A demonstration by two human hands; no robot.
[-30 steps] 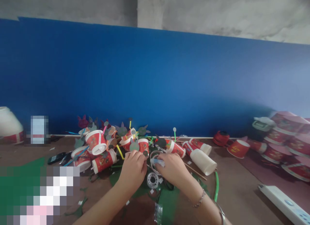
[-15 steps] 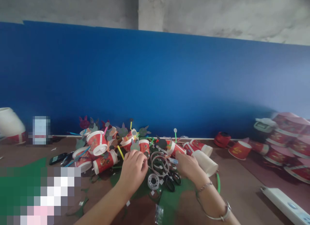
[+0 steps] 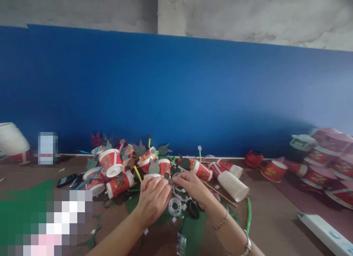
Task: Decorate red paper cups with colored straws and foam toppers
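My left hand (image 3: pixel 154 199) is closed around a paper cup (image 3: pixel 151 176), whose white rim shows above the knuckles. A grey-green paper head (image 3: pixel 154 167) stands just behind that rim. Thumb and forefinger of my right hand (image 3: pixel 194 188) pinch at a small dark disc (image 3: pixel 171 181) beside the cup. Whether the disc is fixed to the cup is hidden by my fingers. Below the hands lie a white tape roll (image 3: pixel 174 207) and black scissor handles (image 3: pixel 193 209). Pale rings (image 3: pixel 180 191) are partly covered by my right hand.
Red paper cups (image 3: pixel 110 162) with paper heads and straws pile up behind my hands. White nested cups (image 3: pixel 234 186) and thin sticks (image 3: pixel 220 194) lie right. Stacked red cups (image 3: pixel 317 177) and a power strip (image 3: pixel 328 230) are far right. A blue wall panel (image 3: pixel 176 94) stands behind.
My right hand has moved left from the scissors and rings to my left hand. The cup's rim now shows at my left hand, and thin sticks have come into view.
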